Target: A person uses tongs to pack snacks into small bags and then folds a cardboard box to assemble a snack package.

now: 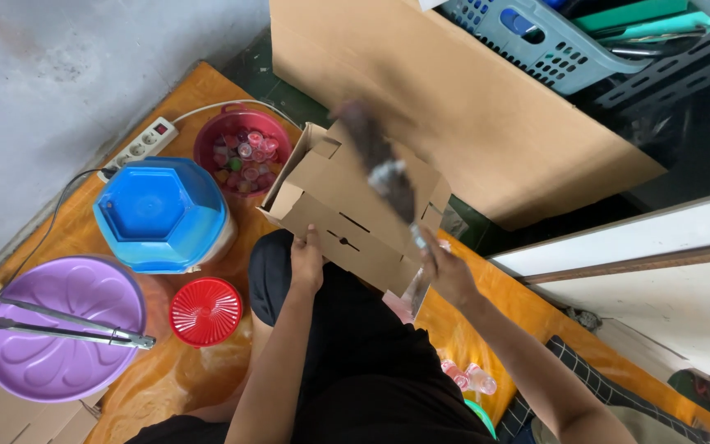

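Hands work at a small cardboard box point(347, 218) resting tilted on the person's lap above the orange floor mat point(182, 370); the left hand point(306, 261) is closed over the box's near edge, fingers curled on the cardboard; the right hand point(445, 275) is clamped round a clear plastic strip or bag point(415, 288) that hangs down beside the box, while a blurred dark object point(380, 164) streaks across the box above it, too smeared to identify. Left of the box stands a pink bowl point(242, 152) of small capped bottles; beside it an upturned blue basin point(162, 215), a red ribbed lid point(205, 312), and a purple bowl point(63, 329) with metal tongs point(55, 325) laid across it; a white power strip point(141, 146) lies near the wall; a large cardboard sheet point(470, 107) leans behind.
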